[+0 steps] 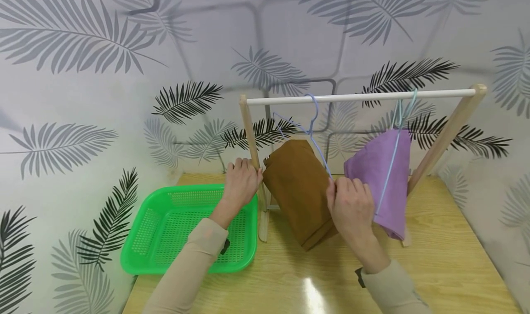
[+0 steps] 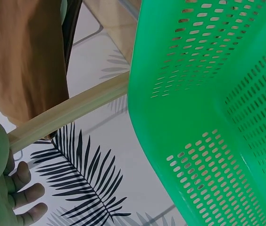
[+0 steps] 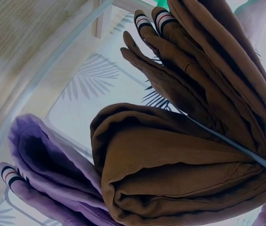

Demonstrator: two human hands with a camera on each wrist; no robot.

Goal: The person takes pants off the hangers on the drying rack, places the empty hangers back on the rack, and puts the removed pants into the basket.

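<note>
A brown folded garment with striped cuffs hangs over a thin blue hanger, hooked on the rack's white rail. My right hand holds the hanger's lower right corner beside the garment; few of its fingertips show in the right wrist view. My left hand grips the rack's wooden left post, near the brown garment's left edge. In the left wrist view its curled fingers show below the post. To the right, a purple garment hangs on a light blue hanger.
A green perforated basket stands on the wooden table, left of the rack and under my left forearm. The rack's right post leans outward. Behind everything is a leaf-patterned wall.
</note>
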